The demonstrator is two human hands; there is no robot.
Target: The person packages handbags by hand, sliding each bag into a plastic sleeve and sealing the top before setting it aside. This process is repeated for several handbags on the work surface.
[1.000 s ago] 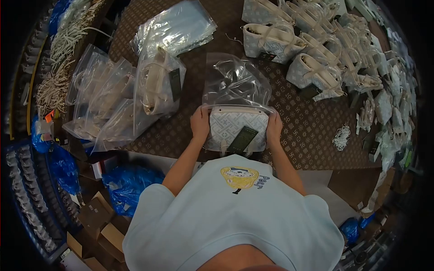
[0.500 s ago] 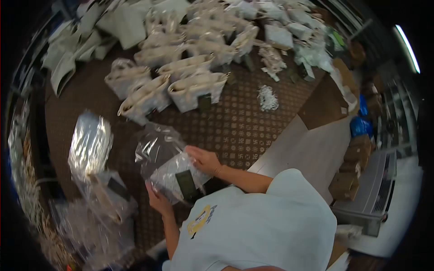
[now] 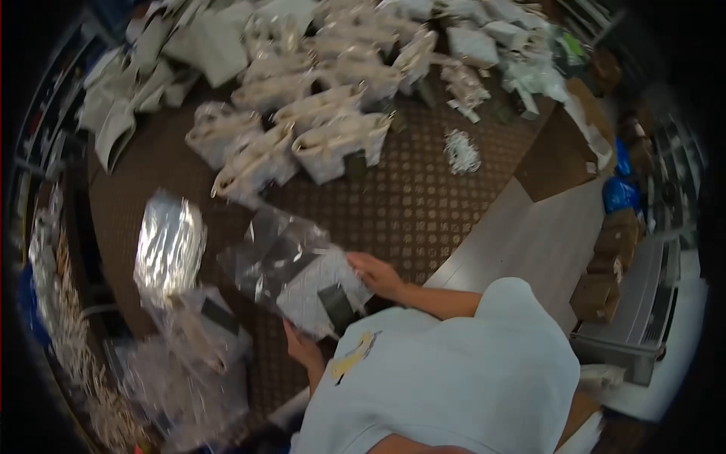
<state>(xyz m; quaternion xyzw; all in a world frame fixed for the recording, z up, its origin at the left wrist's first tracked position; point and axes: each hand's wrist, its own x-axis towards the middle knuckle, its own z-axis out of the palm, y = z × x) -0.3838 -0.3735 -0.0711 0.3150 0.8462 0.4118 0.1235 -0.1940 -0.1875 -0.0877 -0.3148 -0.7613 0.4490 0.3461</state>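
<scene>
A pale patterned handbag (image 3: pixel 308 291) with a dark green tag (image 3: pixel 336 304) sits inside a clear plastic bag (image 3: pixel 265 246) in front of my chest. My right hand (image 3: pixel 378 277) grips its upper right edge, fingers closed over the plastic. At the lower left edge, my left hand (image 3: pixel 304 349) pinches the same plastic bag; its fingertips are partly hidden. The loose end of the plastic spreads away to the upper left. Beyond it, several similar handbags (image 3: pixel 340 147) stand in rows on the brown patterned surface.
To the left lies a stack of shiny clear plastic bags (image 3: pixel 170 242), with a pile of wrapped handbags (image 3: pixel 189 378) below it. White strings (image 3: pixel 461 151) lie farther back. On the right are an open cardboard box (image 3: pixel 560 155), smaller cartons (image 3: pixel 597 296) and a blue bag (image 3: pixel 622 194).
The view has shifted, so everything sits slightly farther right. The wrapped handbag has tilted a little, and its plastic end spreads wider. Both hands keep their places at its edges.
</scene>
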